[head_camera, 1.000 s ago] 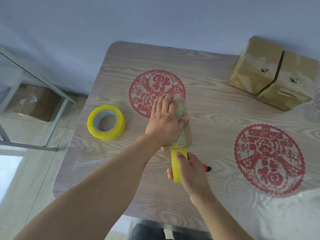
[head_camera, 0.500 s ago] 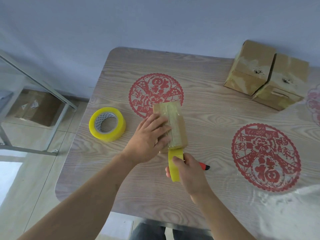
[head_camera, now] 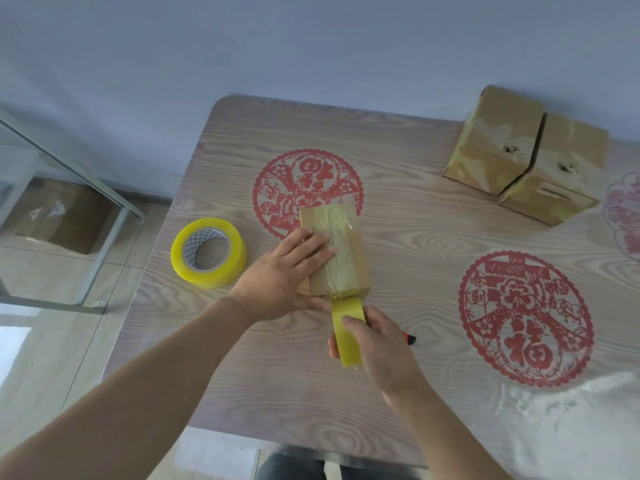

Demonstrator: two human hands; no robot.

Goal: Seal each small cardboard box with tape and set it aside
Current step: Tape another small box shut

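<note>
Head view: left hand (head_camera: 284, 271) laid flat on the small cardboard box (head_camera: 341, 251), fingers straight and spread across its top left side, thumb along the near end; pressing, not gripping. Box lay lengthwise near the middle of the table (head_camera: 398, 150), its far end overlapping a red paper-cut decoration (head_camera: 304, 181), a strip of yellowish tape (head_camera: 341, 244) running down its top. Right hand (head_camera: 377, 344) curled around a yellow tape roll (head_camera: 348, 336) held on edge just before the box's near end, thumb on the roll's outer face, tape joined from roll to box. Red-tipped tool (head_camera: 410, 338) peeking out behind that hand; whether held or lying on the table, could not tell. Second yellow roll (head_camera: 209, 252) flat on the table, left of the box. Two taped boxes (head_camera: 526, 168) touching each other at the far right corner.
</note>
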